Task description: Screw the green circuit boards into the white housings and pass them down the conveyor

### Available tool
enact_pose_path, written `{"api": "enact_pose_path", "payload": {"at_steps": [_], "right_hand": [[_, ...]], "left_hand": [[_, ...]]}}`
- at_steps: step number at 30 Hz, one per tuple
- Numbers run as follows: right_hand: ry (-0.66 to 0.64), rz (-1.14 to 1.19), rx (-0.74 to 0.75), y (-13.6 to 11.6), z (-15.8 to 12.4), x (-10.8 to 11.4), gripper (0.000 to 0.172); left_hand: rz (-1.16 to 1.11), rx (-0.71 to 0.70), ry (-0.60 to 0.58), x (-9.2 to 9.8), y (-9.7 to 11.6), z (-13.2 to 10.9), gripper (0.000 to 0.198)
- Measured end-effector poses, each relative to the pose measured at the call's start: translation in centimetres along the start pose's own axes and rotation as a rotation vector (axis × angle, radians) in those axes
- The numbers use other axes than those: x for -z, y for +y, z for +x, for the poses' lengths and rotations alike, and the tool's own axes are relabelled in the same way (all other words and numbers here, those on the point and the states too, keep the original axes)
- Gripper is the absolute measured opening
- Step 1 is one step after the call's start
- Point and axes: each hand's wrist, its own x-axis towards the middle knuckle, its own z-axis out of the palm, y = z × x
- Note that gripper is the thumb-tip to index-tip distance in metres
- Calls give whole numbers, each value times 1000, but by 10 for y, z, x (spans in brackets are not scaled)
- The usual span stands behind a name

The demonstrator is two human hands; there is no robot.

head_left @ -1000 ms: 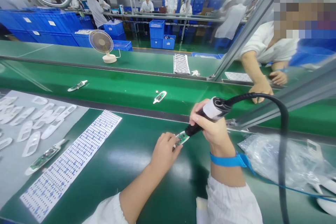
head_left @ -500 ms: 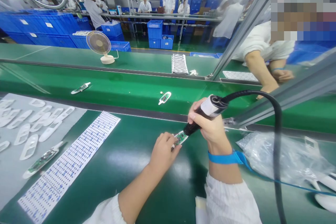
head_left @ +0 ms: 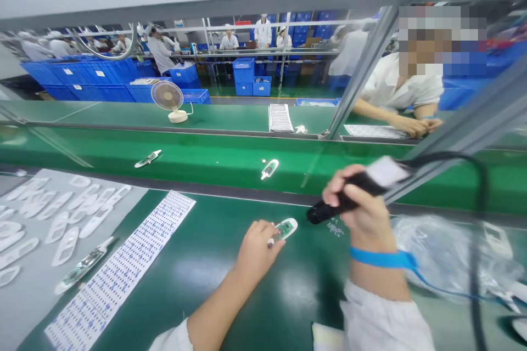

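My left hand (head_left: 258, 249) holds a white-shelled part with a green circuit board (head_left: 286, 228) down on the green bench, fingers closed round its near end. My right hand (head_left: 362, 197) is wrapped round a black cylindrical tool (head_left: 346, 197) with a white label and a thick black cable. The tool's tip points left, above the bench, apart from the board and to its right. A blue strap circles my right wrist. To the left, a similar board in a white shell (head_left: 84, 266) lies beside a printed sheet of small blue and black marks (head_left: 123, 263).
White shell pieces (head_left: 66, 245) lie on a grey mat at left. Two boards (head_left: 269, 169) sit on the green conveyor (head_left: 197, 162). Beyond stand a small fan (head_left: 167, 96) and a metal post (head_left: 358, 77). Clear plastic bags (head_left: 444, 258) lie at right. A person works across the conveyor.
My right hand has moved the tool right, off the board. My left hand still holds the board. The view has tilted up, and the person across now sits more upright.
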Motion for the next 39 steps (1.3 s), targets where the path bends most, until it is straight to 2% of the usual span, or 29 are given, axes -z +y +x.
{"api": "enact_pose_path", "payload": {"at_steps": [3, 5, 7, 11, 14, 17, 19, 21, 24, 27, 29, 32, 35, 37, 39], "right_hand": [[216, -13, 66, -36, -4, 32, 19], [346, -78, 79, -53, -6, 50, 16], [445, -165, 88, -61, -7, 62, 15], [563, -285, 130, -46, -3, 67, 22], [538, -243, 124, -24, 0, 63, 24], [518, -245, 150, -11, 2, 61, 22], [521, -262, 170, -7, 3, 62, 21], [537, -260, 193, -3, 3, 63, 20], [556, -256, 209, 2, 4, 64, 20], [559, -270, 188, 8, 4, 65, 21], [556, -276, 179, 9, 4, 65, 22], [551, -274, 199, 7, 4, 65, 21], [559, -252, 239, 2, 5, 64, 20], [572, -239, 258, -4, 5, 64, 19], [558, -210, 250, -9, 5, 61, 19]], "left_hand": [[67, -16, -1, 22, -20, 23, 12], [171, 10, -21, 41, -39, 56, 10], [310, 115, -58, 59, -61, 101, 15], [392, 209, -30, 74, -97, 183, 18], [439, 255, -54, 72, -112, 211, 16], [483, 272, -61, 62, -115, 214, 25], [509, 269, -41, 46, -106, 210, 33], [486, 220, -66, 23, -87, 205, 37], [362, 130, -202, -17, -52, 199, 41], [303, 167, -261, -48, -26, 198, 32], [279, 199, -258, -57, -19, 202, 20], [200, 218, -266, -57, -18, 211, 12], [100, 221, -296, -43, -15, 207, 13], [55, 217, -313, -29, -12, 186, 16], [8, 178, -325, -12, -10, 150, 17]]}}
